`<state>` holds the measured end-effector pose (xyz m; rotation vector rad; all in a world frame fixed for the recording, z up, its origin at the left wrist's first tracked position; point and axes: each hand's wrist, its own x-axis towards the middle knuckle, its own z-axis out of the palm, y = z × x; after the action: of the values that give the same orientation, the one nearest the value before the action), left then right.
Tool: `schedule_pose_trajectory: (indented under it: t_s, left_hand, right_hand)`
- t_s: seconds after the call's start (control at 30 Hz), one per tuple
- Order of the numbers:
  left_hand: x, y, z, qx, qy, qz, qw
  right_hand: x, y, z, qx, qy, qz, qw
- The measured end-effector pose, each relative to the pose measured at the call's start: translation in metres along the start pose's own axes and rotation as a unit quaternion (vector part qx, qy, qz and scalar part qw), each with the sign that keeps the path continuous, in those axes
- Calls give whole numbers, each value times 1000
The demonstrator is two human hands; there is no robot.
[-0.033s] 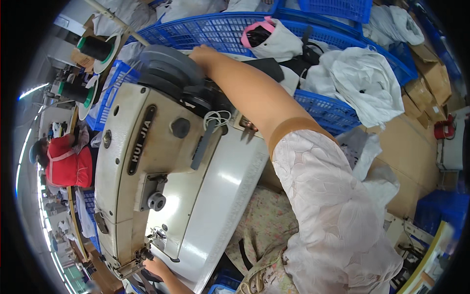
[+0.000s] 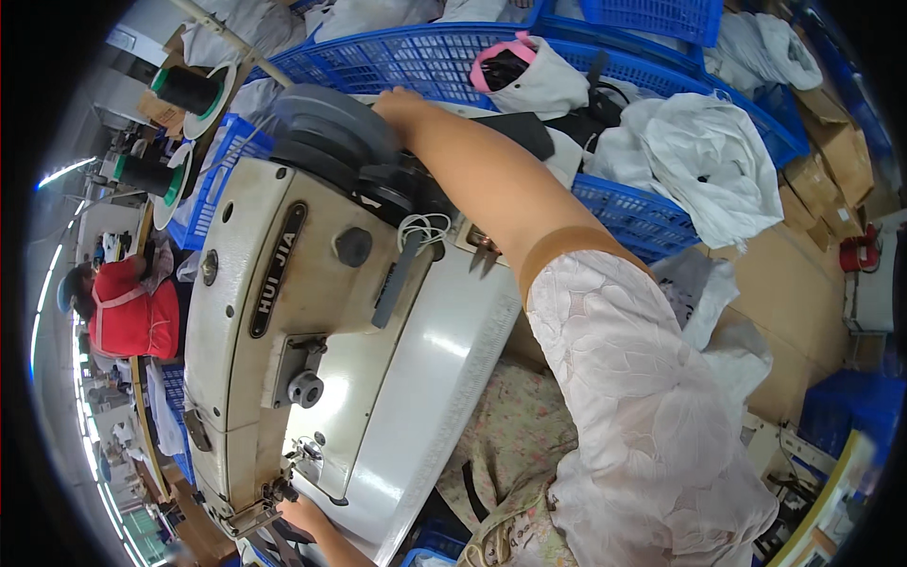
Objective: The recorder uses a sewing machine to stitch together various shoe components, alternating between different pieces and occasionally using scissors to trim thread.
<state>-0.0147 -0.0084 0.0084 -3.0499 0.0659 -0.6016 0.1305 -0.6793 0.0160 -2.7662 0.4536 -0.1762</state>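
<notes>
A cream sewing machine fills the left middle. My right arm reaches across in a white lace sleeve. My right hand is at the far end, against or just behind the dark grey handwheel, which hides part of its fingers. Low in the picture, my left hand is beside the needle end of the machine. The machine head covers most of its fingertips, and dark material shows close below it. Scissors lie on the white machine bed, near my right forearm.
Blue plastic crates line the far side. A white cloth bag with a pink rim and white sacks rest there. Black thread cones stand far left. A person in red is beyond them. Cardboard boxes are at right.
The whole picture has shifted very slightly to the right. Both hands keep the same places by the machine.
</notes>
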Motion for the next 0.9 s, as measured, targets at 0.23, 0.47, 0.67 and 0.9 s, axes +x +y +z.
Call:
schedule_pose_trajectory:
  t_s: [0.23, 0.47, 0.67, 0.9]
  left_hand:
    - [1, -6, 9, 25, -17, -41, 999]
    - [7, -37, 16, 45, -60, -8, 997]
    - [86, -140, -38, 77, 7, -45, 996]
    - [69, -208, -173, -373, 80, -207, 901]
  right_hand:
    - [17, 9, -16, 154, -52, 52, 985]
    - [-14, 19, -68, 21, 189, 26, 981]
    - [-84, 62, -136, -11, 364, -44, 930]
    - [-224, -15, -173, 299, 353, -98, 881]
